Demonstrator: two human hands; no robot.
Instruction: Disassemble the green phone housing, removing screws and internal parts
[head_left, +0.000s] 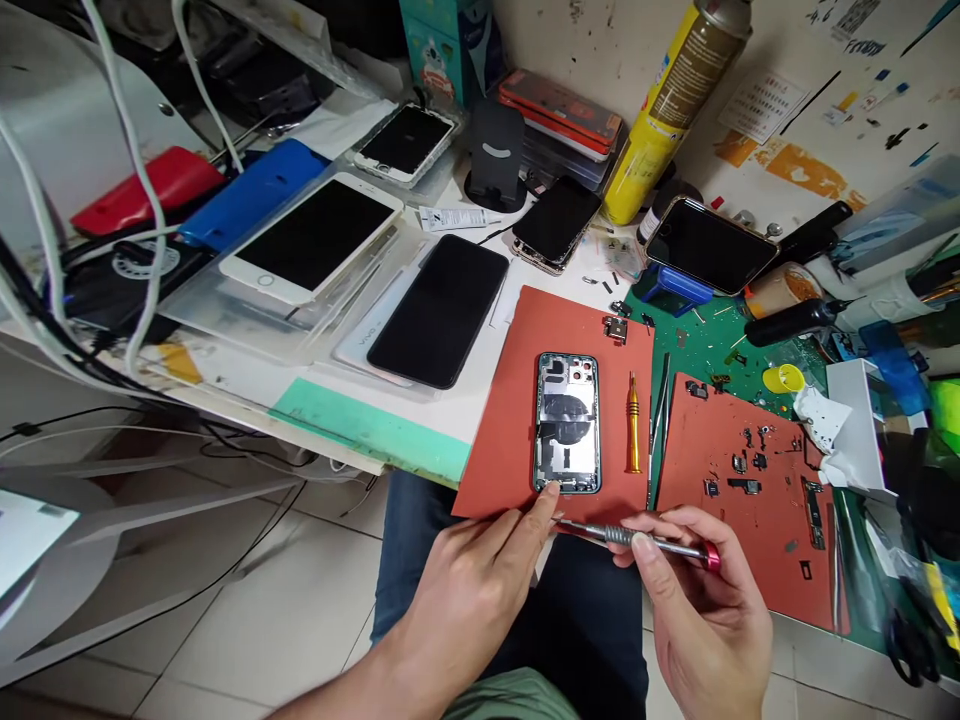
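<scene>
An opened smartphone chassis (pixel 568 423) lies face down on a terracotta silicone mat (pixel 502 420), its rear housing showing internal parts and black shielding. My left hand (pixel 469 590) rests a fingertip on the chassis's lower edge. My right hand (pixel 694 600) is shut on a precision screwdriver (pixel 637 539) with a knurled steel handle and red cap, its tip just below the chassis near my left fingers. To the right of the chassis lies a gold-coloured screwdriver (pixel 634 425). Beside that are slim tweezers (pixel 658 430).
A second terracotta mat (pixel 739 470) holds several small screws and phone parts on a green cutting mat. Several phones and screens, a yellow gas can (pixel 670 115) and tools crowd the bench behind. Cables hang at the left, and the tiled floor lies below.
</scene>
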